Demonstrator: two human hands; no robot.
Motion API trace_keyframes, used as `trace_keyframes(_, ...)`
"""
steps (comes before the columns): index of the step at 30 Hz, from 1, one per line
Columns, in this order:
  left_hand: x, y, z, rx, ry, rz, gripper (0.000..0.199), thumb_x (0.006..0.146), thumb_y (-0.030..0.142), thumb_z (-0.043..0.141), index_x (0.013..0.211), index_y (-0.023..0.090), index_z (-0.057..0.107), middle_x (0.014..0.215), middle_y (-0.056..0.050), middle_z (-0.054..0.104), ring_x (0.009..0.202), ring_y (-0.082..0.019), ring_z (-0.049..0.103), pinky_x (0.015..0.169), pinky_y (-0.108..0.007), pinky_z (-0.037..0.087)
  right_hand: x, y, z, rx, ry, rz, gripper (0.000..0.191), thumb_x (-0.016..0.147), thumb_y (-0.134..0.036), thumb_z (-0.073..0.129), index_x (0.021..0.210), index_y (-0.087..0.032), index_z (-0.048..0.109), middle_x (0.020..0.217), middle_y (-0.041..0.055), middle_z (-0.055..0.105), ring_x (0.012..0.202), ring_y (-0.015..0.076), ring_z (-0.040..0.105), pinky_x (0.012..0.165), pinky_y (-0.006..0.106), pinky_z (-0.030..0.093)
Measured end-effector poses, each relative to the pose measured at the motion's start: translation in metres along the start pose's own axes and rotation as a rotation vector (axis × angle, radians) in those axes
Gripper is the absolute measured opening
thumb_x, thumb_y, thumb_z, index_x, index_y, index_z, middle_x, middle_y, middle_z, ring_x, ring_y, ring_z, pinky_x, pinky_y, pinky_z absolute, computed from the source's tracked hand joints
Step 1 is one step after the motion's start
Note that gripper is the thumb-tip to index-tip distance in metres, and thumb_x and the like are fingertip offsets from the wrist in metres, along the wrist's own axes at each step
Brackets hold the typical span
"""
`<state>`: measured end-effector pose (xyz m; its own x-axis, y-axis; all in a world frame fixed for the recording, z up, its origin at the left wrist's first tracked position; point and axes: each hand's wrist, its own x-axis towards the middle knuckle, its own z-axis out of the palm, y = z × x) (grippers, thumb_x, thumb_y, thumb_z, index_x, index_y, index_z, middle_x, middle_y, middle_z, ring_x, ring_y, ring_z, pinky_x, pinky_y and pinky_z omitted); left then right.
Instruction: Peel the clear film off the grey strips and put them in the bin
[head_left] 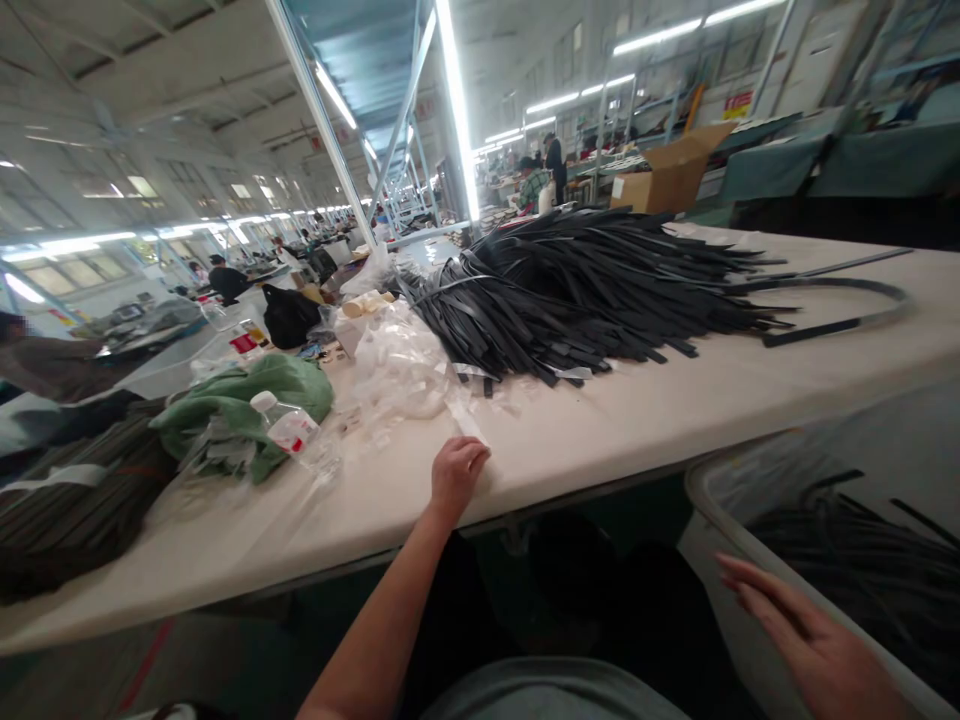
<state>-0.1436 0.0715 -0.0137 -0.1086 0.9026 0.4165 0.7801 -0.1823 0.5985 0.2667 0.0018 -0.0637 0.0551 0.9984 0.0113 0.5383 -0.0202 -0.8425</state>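
Observation:
My left hand [456, 478] rests at the front edge of the table [600, 430], its fingers pinched together. A pale translucent strip [469, 415] runs up to the fingertips; whether they grip it or something smaller I cannot tell. My right hand [825, 640] is low at the right, fingers stretched out, with nothing visible in it. It is beside the rim of a pale bin [709, 500] containing dark strips [885, 560]. Beyond my left hand lies a large bundle of black strips [585, 290], with a white band near its left end.
Crumpled clear plastic [401, 360], a plastic bottle [289, 425] and green cloth [247, 400] lie left of the bundle. Another dark bundle [90, 490] sits at far left. One looped black strip [892, 300] extends right. A cardboard box [667, 170] stands behind.

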Motion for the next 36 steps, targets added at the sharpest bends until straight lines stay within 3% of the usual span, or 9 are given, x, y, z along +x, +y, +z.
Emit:
trace_keyframes(3,-0.040,0.011,-0.014,-0.066,0.062,0.051,0.014,0.086,0.029,0.063,0.090,0.030,0.076,0.092,-0.005,0.072,0.089,-0.022,0.062,0.086,-0.034,0.047,-0.001,-0.045,0.043,0.234,-0.289,0.048,0.044,0.078,-0.060,0.058,0.101,-0.027,0.075,0.104,0.0099,0.074,0.098,0.0316,0.069,0.090,0.044,0.054)
trace_keyframes(8,-0.096,0.029,-0.040,-0.022,0.069,0.159,0.018,0.087,0.028,0.062,0.096,0.034,0.076,0.089,-0.004,0.074,0.083,-0.020,0.064,0.081,-0.033,0.049,0.011,-0.139,0.113,0.420,-0.748,-0.002,0.055,0.085,-0.063,0.052,0.106,-0.015,0.070,0.106,0.0126,0.072,0.087,0.0213,0.069,0.073,0.032,0.054)
trace_keyframes(12,-0.124,0.041,-0.052,-0.008,0.031,0.163,0.017,0.087,0.028,0.062,0.093,0.034,0.076,0.088,-0.004,0.074,0.083,-0.020,0.066,0.081,-0.033,0.049,0.021,-0.183,0.166,0.432,-0.851,-0.043,0.053,0.080,-0.063,0.055,0.086,-0.013,0.069,0.075,0.0055,0.069,0.060,0.0125,0.061,0.054,0.023,0.045)
trace_keyframes(15,-0.140,0.045,-0.055,-0.150,0.085,0.033,0.016,0.082,0.035,0.068,0.096,0.030,0.075,0.096,-0.006,0.073,0.089,-0.022,0.066,0.087,-0.035,0.049,0.025,-0.198,0.188,0.417,-0.819,-0.112,0.039,0.073,-0.052,0.064,0.068,-0.014,0.063,0.052,-0.0034,0.053,0.048,0.0083,0.045,0.049,0.021,0.036)
trace_keyframes(17,-0.146,0.044,-0.055,-0.349,0.163,-0.167,0.035,0.080,0.045,0.067,0.109,0.024,0.069,0.102,-0.008,0.071,0.090,-0.022,0.066,0.085,-0.036,0.051,0.025,-0.203,0.191,0.392,-0.780,-0.166,0.031,0.072,-0.044,0.066,0.065,-0.014,0.062,0.050,-0.0054,0.049,0.048,0.0079,0.042,0.049,0.021,0.033)
trace_keyframes(19,-0.147,0.044,-0.054,-0.592,0.148,-0.387,0.053,0.081,0.055,0.062,0.120,0.019,0.061,0.104,-0.010,0.071,0.085,-0.021,0.066,0.079,-0.035,0.052,0.023,-0.204,0.188,0.355,-0.750,-0.218,0.025,0.074,-0.038,0.064,0.064,-0.015,0.062,0.052,-0.0055,0.050,0.050,0.0083,0.041,0.051,0.021,0.032)
trace_keyframes(23,-0.138,0.045,-0.046,-0.856,-0.157,-0.624,0.056,0.076,0.057,0.066,0.112,0.013,0.068,0.101,-0.012,0.074,0.086,-0.023,0.067,0.078,-0.033,0.052,0.018,-0.203,0.178,0.265,-0.709,-0.300,0.019,0.078,-0.028,0.061,0.064,-0.015,0.063,0.053,-0.0054,0.051,0.052,0.0088,0.042,0.051,0.021,0.031)
trace_keyframes(27,-0.136,0.049,-0.031,-0.856,-0.345,-0.683,0.050,0.072,0.057,0.071,0.092,0.011,0.076,0.085,-0.013,0.076,0.080,-0.024,0.068,0.077,-0.035,0.051,0.017,-0.200,0.169,0.174,-0.653,-0.379,0.015,0.079,-0.019,0.060,0.065,-0.014,0.066,0.054,-0.0046,0.055,0.054,0.0091,0.044,0.052,0.020,0.032)
trace_keyframes(36,-0.138,0.019,-0.011,-0.839,-0.638,-0.615,0.060,0.069,0.068,0.068,0.089,0.012,0.078,0.080,-0.013,0.074,0.076,-0.023,0.066,0.076,-0.036,0.051,0.021,-0.188,0.173,0.024,-0.599,-0.469,0.007,0.077,-0.020,0.071,0.074,-0.017,0.077,0.064,-0.0026,0.068,0.059,0.0101,0.056,0.054,0.018,0.035)
